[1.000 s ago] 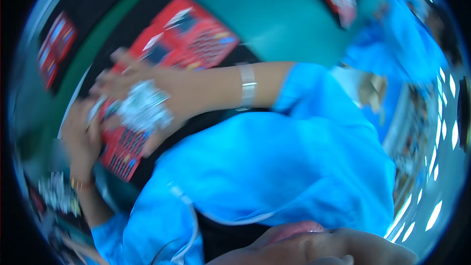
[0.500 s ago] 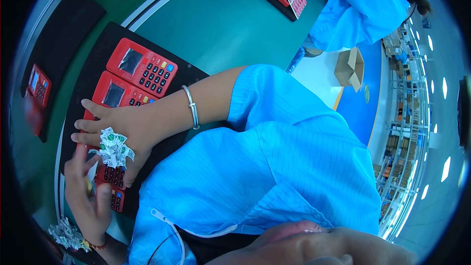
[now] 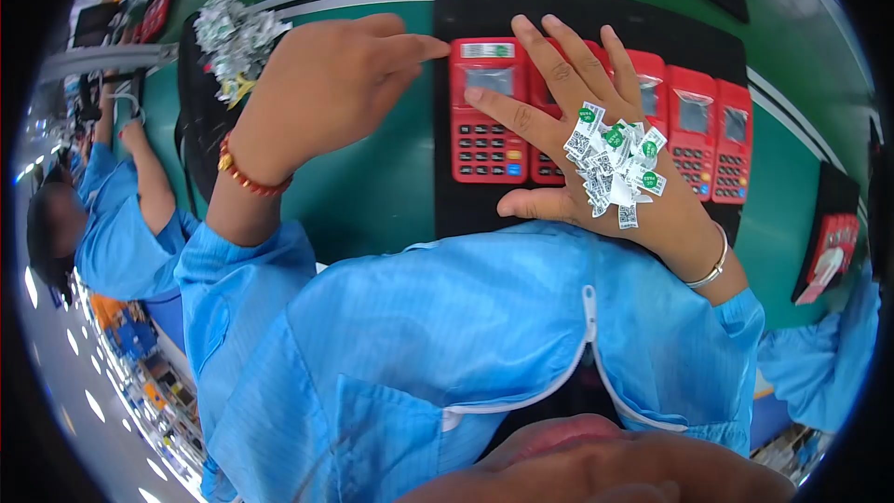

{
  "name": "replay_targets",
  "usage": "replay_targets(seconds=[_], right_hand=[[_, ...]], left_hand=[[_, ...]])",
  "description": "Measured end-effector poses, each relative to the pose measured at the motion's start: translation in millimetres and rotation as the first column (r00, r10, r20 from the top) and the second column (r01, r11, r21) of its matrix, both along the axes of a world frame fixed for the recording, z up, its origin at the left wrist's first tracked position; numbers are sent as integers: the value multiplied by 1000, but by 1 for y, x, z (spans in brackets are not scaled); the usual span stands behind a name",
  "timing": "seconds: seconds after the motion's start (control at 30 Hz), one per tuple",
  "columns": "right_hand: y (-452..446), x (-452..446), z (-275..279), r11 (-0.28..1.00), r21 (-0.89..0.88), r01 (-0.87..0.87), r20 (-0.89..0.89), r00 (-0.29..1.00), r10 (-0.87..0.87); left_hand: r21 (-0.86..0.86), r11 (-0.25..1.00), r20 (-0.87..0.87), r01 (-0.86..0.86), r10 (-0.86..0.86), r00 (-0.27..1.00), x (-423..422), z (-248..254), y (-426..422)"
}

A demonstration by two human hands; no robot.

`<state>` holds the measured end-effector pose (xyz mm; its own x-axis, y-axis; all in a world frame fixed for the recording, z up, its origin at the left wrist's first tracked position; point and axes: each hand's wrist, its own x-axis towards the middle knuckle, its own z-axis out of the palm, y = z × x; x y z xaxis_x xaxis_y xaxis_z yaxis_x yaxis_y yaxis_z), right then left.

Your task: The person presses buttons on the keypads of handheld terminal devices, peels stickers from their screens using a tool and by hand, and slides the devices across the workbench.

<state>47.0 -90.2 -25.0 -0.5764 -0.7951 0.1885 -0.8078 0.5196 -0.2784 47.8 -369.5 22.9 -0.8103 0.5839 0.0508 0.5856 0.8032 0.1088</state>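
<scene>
My right hand (image 3: 605, 130) lies palm down with fingers spread over a row of red card terminals (image 3: 692, 116). A cluster of small white labels with codes and green dots (image 3: 615, 163) is stuck to its back. Its index fingertip touches the screen of the leftmost red terminal (image 3: 489, 135), which has a white label (image 3: 487, 50) at its top. My left hand (image 3: 345, 74) is at that terminal's top left corner, fingers curled and one pointing at the edge. Whatever its fingers may hold is hidden.
The terminals rest on a black mat (image 3: 456, 205) over a green table (image 3: 363, 196). A crumpled heap of silvery scraps (image 3: 233, 42) is at left. A co-worker (image 3: 126, 242) sits at far left. At right are another terminal (image 3: 832, 242) and a blue sleeve (image 3: 824, 359).
The view has swung round and levelled. My left hand has moved away from the labels on my right hand to the leftmost terminal's top. My right hand stays spread over the terminals.
</scene>
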Motion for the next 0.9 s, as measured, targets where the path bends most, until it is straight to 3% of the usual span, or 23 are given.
replay_targets(seconds=[0.27, 0.43, 0.7, 0.73, 0.8, 0.83, 0.9], right_hand=[[-5, -9, -15, 999, -1, 35, 58, 998, -35], [-4, -10, -13, 999, -27, 28, 90, 996, -25], [-1, -9, -17, 997, -75, 9, 82, 997, -3], [-1, -8, -21, 993, -114, 7, 83, 997, 3], [1, -9, -24, 988, -151, -23, 107, 994, 39], [0, -9, -26, 987, -160, -17, 101, 994, 34], [3, -10, -28, 980, -196, -32, 80, 996, 49]], left_hand=[[-170, 976, 3, 139, -140, 990, -21, 6, 8], [-95, 984, 23, 153, -151, 988, -27, 17, 9], [-153, 969, -15, 192, -197, 980, -24, 3, 20], [-140, 966, -18, 216, -220, 975, -25, -5, 23], [136, 974, -117, 184, -169, 979, -23, -33, 30], [175, 967, -236, 187, -144, 961, -24, -44, 38], [154, 982, -150, 109, -85, 985, -23, -34, 41]])
